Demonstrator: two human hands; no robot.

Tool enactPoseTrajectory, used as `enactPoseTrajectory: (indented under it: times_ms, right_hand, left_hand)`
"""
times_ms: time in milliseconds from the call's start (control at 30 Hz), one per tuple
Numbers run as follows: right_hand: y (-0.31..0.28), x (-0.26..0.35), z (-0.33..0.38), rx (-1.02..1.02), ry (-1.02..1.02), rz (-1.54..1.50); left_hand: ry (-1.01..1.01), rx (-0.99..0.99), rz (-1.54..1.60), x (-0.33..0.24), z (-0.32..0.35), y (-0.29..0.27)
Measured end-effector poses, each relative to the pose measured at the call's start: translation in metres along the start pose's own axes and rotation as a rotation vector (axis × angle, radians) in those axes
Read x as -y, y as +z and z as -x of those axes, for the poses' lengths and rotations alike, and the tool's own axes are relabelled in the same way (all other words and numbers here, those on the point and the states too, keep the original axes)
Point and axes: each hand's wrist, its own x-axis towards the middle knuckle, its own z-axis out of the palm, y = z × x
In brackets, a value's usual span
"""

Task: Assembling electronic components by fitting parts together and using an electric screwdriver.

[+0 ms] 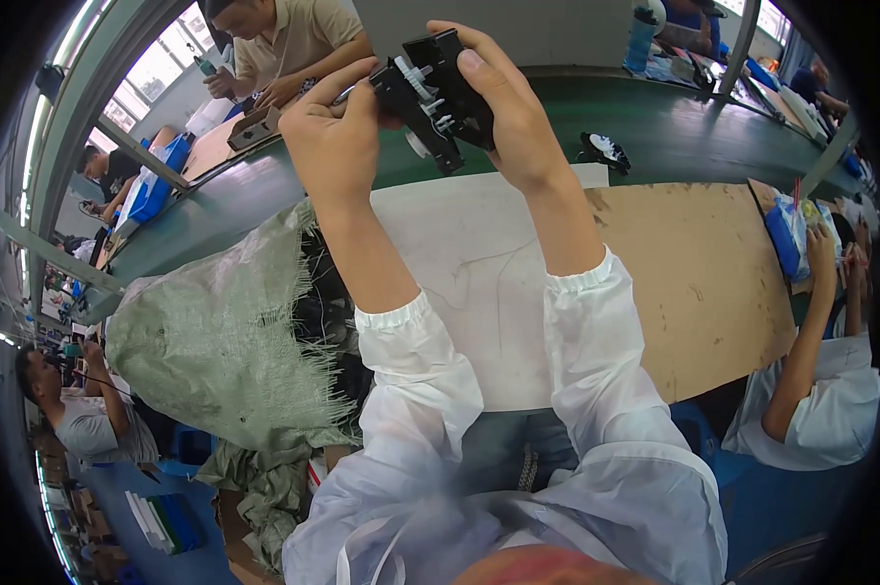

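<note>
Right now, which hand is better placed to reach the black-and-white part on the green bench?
Probably the right hand: it is nearer than the left hand to the black-and-white part, which lies to its right. Both hold the black geared mechanism, so the right must let go first.

So from where I'm standing it's a chunky black plastic mechanism (pixel 470 105), held up in the air between the left hand (pixel 338 132) and the right hand (pixel 520 117). Looks like two sections side by side: a narrow left strip (pixel 413 119) and a wider block on the right, can't tell if they're joined. Little white gears (pixel 413 78) sit in a row along the middle, facing up. Whole thing's tilted, running upper left to lower right. There's also a pale round bit (pixel 418 144) sticking out on the strip's lower left side.
</note>
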Motion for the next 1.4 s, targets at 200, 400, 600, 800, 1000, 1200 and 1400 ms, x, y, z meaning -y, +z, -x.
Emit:
enactPoseTrajectory:
  times_ms: [200,400,600,800,1000,1200,1400]
  right_hand:
    - [0.006,0.009,-0.001,0.013,0.050,-0.011]
    - [0.004,0.006,-0.004,0.076,0.106,-0.244]
    - [0.002,-0.001,-0.003,0.114,0.093,-0.181]
    - [0.004,-0.002,-0.004,0.113,0.100,-0.150]
    - [0.008,-0.009,-0.004,0.096,0.085,-0.154]
    - [0.017,-0.017,-0.002,0.045,0.066,-0.178]
    - [0.023,-0.003,0.004,-0.039,0.081,-0.011]
  left_hand:
    - [-0.052,0.005,0.069,0.002,-0.001,0.002]
    - [-0.079,0.000,0.130,-0.002,0.001,0.005]
    - [-0.091,-0.031,0.226,0.003,0.000,0.006]
    - [-0.135,-0.070,0.241,0.004,-0.002,0.007]
    - [-0.131,-0.081,0.300,0.008,-0.004,0.009]
    - [-0.114,-0.115,0.336,0.009,-0.003,0.012]
    - [-0.083,-0.154,0.295,0.005,0.000,0.020]
